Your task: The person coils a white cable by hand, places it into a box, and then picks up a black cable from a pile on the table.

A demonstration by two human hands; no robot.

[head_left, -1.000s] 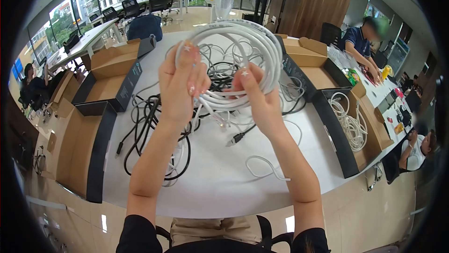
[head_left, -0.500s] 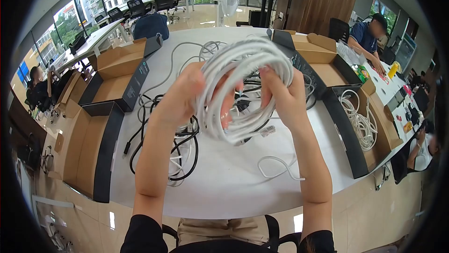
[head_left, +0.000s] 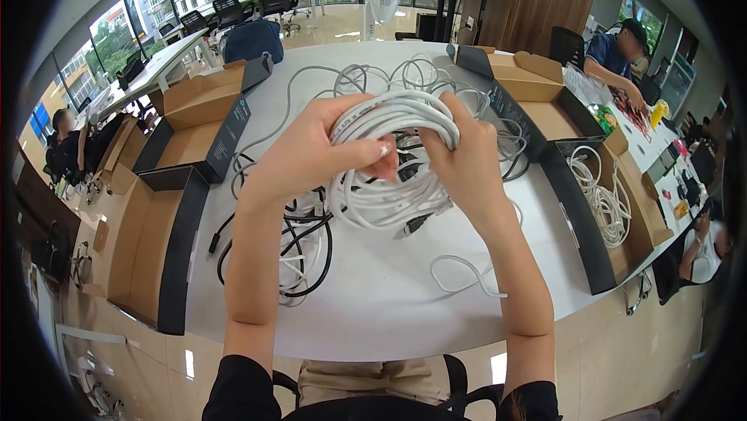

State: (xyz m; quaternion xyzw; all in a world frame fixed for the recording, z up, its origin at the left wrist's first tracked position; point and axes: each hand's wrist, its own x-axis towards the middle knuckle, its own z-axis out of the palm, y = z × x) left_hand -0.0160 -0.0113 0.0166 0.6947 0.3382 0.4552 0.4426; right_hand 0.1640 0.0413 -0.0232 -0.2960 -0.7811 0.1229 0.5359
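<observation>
A thick coil of white cable [head_left: 401, 106] hangs in front of me above the table, its loops gathered in a ring. My left hand [head_left: 331, 145] is closed on the coil's left side, thumb pointing into the ring. On the right side of the ring, my right hand [head_left: 464, 156] grips the loops between thumb and fingers. Below the coil lie black cables [head_left: 331, 246] and a small black plug [head_left: 416, 224], partly hidden by it. A loose white cable end [head_left: 467, 269] curves on the table beside my right forearm.
Open black cardboard boxes [head_left: 175, 265] stand along the table's left side. On the right are more boxes, one holding bundled white cable [head_left: 603, 203]. Grey cables [head_left: 292, 90] spread across the back of the white table [head_left: 373, 312]. A co-worker [head_left: 615, 59] sits at the far right.
The coil has come down slightly and tilted, so its upper loops now arch between my hands. My left thumb has moved into the ring, and the grey cables behind show more.
</observation>
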